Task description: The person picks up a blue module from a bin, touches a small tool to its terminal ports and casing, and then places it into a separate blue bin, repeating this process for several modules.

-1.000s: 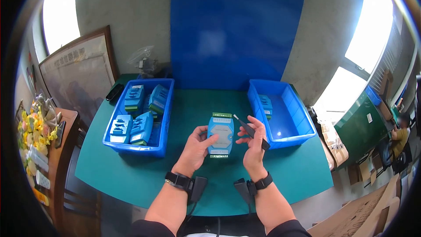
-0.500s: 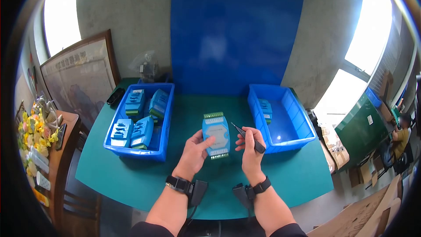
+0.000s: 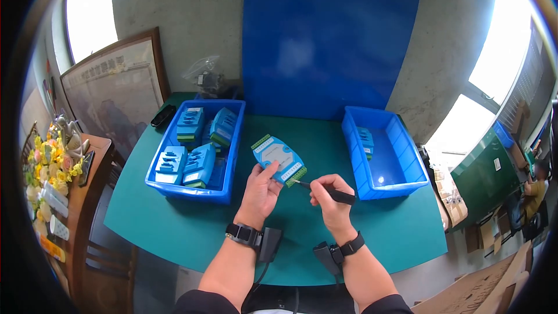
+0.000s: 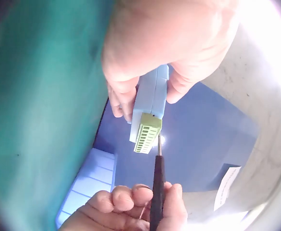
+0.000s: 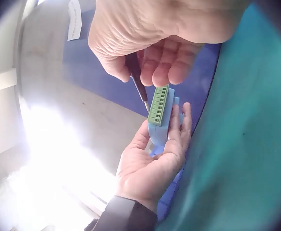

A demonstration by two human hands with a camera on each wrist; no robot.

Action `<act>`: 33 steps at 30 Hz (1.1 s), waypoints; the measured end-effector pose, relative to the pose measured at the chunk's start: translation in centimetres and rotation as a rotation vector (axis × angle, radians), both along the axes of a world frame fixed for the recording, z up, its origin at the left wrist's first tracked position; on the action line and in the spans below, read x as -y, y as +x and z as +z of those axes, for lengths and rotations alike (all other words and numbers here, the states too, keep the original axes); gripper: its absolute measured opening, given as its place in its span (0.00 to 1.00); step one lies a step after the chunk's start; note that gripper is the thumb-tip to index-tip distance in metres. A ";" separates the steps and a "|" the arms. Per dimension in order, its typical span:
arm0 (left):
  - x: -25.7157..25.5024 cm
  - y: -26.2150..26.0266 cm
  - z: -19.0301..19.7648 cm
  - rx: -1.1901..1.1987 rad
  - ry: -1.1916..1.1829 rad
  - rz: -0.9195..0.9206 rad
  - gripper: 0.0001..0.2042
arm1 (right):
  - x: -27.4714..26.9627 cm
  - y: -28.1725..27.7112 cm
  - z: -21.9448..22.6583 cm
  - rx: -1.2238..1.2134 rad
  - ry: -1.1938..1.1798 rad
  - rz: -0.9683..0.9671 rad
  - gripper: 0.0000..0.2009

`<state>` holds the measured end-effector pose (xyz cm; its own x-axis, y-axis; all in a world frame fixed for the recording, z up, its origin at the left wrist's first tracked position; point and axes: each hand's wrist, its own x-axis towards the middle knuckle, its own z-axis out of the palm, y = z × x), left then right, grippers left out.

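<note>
My left hand (image 3: 261, 189) grips a light blue module (image 3: 278, 158) with green terminal strips, tilted above the green table (image 3: 174, 227). The module (image 4: 149, 103) shows its green terminal strip (image 4: 147, 133) end-on in the left wrist view. My right hand (image 3: 329, 197) holds a thin black screwdriver (image 3: 328, 193) like a pen. Its tip touches the near green strip (image 5: 158, 105) of the module (image 5: 165, 130). In the left wrist view the screwdriver (image 4: 157, 192) points up at the strip from my right hand (image 4: 131, 207).
A blue bin (image 3: 228, 166) at the left holds several more blue modules (image 3: 199, 164). A second blue bin (image 3: 401, 157) at the right holds one module (image 3: 365, 141). A framed picture (image 3: 116, 90) leans at the left wall, with a plastic bag (image 3: 206, 78) behind the bins.
My left hand has turned the module so it lies slanted, with one terminal strip toward my right hand. The right hand has lowered the screwdriver and brought its tip onto that strip.
</note>
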<state>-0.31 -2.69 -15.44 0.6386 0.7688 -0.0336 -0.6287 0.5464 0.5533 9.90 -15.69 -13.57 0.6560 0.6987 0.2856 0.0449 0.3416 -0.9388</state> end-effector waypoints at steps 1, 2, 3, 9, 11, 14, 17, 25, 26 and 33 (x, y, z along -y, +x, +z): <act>-0.1 0.1 -0.2 0.002 -0.014 -0.009 0.15 | -0.1 0.2 0.1 -0.030 0.000 -0.057 0.06; -0.3 0.2 -0.6 0.005 -0.027 -0.018 0.16 | -0.1 0.4 0.0 -0.046 0.021 -0.104 0.05; -0.4 0.2 -0.8 0.008 -0.040 -0.025 0.16 | -0.1 0.7 -0.1 -0.062 0.042 -0.150 0.05; 0.4 0.0 0.5 0.047 -0.122 -0.136 0.19 | 0.1 0.6 -0.2 -0.078 0.141 -0.094 0.04; 0.6 0.1 0.5 0.021 -0.106 -0.144 0.18 | 0.0 0.0 -0.1 -0.074 0.137 -0.059 0.03; 0.5 0.3 0.2 0.016 -0.115 -0.138 0.18 | -0.1 0.2 0.0 -0.089 0.109 -0.093 0.04; 0.4 0.0 0.4 -0.011 -0.090 -0.113 0.19 | -0.3 1.2 -0.4 -0.122 0.162 -0.231 0.06; 0.6 -0.9 1.2 -0.274 0.488 0.090 0.27 | 0.0 0.5 0.4 0.106 0.168 -0.346 0.05; 0.7 -0.7 1.2 -0.311 0.541 0.138 0.27 | 0.0 0.2 0.5 0.177 0.189 -0.351 0.06; 0.8 -0.3 0.9 -0.556 0.773 0.358 0.23 | 0.8 -0.4 1.0 0.022 0.167 -0.019 0.07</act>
<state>-0.60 -3.52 -14.56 0.4125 0.8484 0.3318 -0.2315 -0.2546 0.9389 9.46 -16.48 -12.58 0.6607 0.6282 0.4109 0.0726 0.4913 -0.8680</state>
